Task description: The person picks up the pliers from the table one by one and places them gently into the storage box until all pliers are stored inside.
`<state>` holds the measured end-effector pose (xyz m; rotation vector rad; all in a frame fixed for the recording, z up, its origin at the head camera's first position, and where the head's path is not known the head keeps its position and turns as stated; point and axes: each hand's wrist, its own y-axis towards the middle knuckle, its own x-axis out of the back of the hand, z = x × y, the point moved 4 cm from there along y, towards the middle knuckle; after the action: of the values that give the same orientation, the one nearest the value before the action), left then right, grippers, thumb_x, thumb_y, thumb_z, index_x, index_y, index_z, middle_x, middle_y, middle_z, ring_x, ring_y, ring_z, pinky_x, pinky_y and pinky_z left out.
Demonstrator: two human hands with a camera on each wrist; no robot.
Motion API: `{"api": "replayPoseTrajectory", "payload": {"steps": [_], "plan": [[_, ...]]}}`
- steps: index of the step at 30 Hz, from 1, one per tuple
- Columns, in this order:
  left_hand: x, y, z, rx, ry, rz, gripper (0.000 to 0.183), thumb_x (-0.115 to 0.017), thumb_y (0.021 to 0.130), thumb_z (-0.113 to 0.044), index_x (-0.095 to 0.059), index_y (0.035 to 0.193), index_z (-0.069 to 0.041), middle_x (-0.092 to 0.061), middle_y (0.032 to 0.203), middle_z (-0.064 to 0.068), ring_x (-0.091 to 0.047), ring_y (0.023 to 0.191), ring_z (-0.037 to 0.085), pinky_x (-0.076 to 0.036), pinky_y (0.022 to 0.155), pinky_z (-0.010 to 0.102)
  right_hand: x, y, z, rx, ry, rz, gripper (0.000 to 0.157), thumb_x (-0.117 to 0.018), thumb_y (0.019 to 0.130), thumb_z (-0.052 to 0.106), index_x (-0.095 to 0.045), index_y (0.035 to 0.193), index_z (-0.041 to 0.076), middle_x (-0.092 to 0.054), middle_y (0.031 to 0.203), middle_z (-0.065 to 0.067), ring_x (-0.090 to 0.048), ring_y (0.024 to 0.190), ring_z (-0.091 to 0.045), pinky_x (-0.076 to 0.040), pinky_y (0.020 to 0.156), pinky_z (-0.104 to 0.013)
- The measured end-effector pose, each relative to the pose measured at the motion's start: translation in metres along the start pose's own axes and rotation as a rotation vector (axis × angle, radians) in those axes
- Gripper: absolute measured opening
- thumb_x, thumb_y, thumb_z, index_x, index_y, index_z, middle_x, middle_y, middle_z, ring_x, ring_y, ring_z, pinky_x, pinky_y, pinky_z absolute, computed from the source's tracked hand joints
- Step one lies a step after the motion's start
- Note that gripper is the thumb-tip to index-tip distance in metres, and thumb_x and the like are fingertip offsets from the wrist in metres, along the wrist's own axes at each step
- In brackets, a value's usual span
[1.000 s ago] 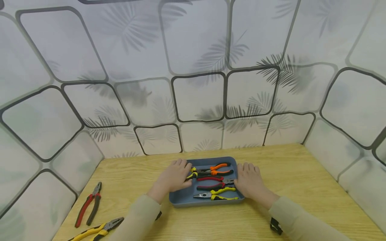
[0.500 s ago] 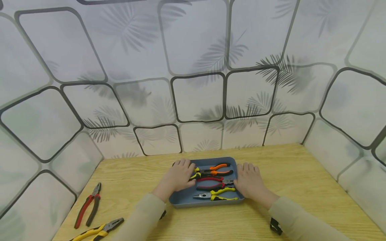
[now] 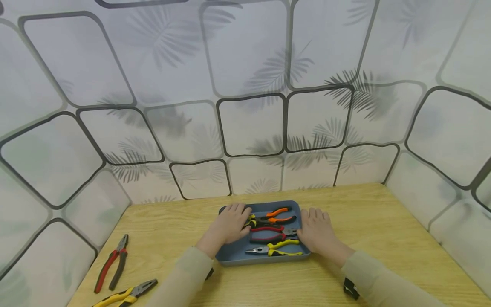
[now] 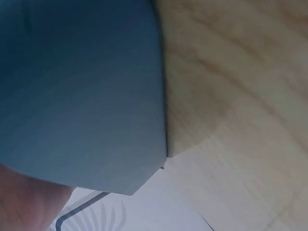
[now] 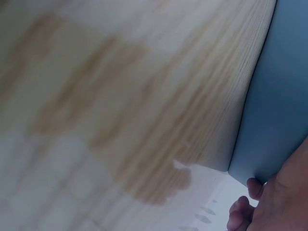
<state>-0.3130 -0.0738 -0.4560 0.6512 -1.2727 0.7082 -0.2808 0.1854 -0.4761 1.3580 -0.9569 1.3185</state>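
Note:
A blue-grey tray (image 3: 238,256) sits on the wooden table. My left hand (image 3: 228,224) reaches over its left side and holds yellow-and-black pliers (image 3: 252,222), mostly hidden under the fingers. At the tray's right side, my right hand (image 3: 316,230) grips the wall, thumb near the rim. Inside lie orange-and-black pliers (image 3: 280,215) at the back, red-and-black pliers (image 3: 268,233) in the middle and yellow needle-nose pliers (image 3: 272,248) in front. Both wrist views show the tray's outer wall (image 4: 96,120) close up, with part of each hand at the edge.
On the table's left lie red-and-black pliers (image 3: 115,262) and yellow-and-black pliers (image 3: 130,294), the latter cut off by the frame's bottom edge. Patterned walls (image 3: 253,123) enclose the table (image 3: 383,238) at the back and sides.
My left hand has shifted slightly to the right, and the yellow-and-black pliers in it have moved right too. The right hand and the tray have stayed nearly still.

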Motion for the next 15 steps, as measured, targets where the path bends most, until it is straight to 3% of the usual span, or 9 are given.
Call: {"api": "replayPoseTrajectory", "payload": {"steps": [5,15], "plan": [[0.0045,0.0006,-0.0005,-0.013,0.007,-0.028,0.041,-0.058,0.107,-0.044,-0.056,0.135,-0.014,-0.058,0.131,0.009,-0.057,0.128,0.028,-0.047,0.114,0.047,0.0007,-0.0008,0.0005,0.005,0.003,-0.012,0.031,-0.067,0.099,0.027,-0.048,0.102,0.003,-0.047,0.094,-0.015,-0.043,0.087,-0.032,-0.030,0.078,-0.044],[0.0074,-0.0034,0.0026,-0.006,0.013,-0.034,0.046,-0.058,0.108,-0.043,-0.057,0.142,-0.013,-0.059,0.135,0.010,-0.057,0.131,0.029,-0.046,0.116,0.048,0.0016,-0.0005,0.0010,0.009,-0.002,-0.018,0.031,-0.067,0.099,0.027,-0.048,0.102,0.004,-0.047,0.094,-0.015,-0.043,0.087,-0.032,-0.030,0.078,-0.043]]}}
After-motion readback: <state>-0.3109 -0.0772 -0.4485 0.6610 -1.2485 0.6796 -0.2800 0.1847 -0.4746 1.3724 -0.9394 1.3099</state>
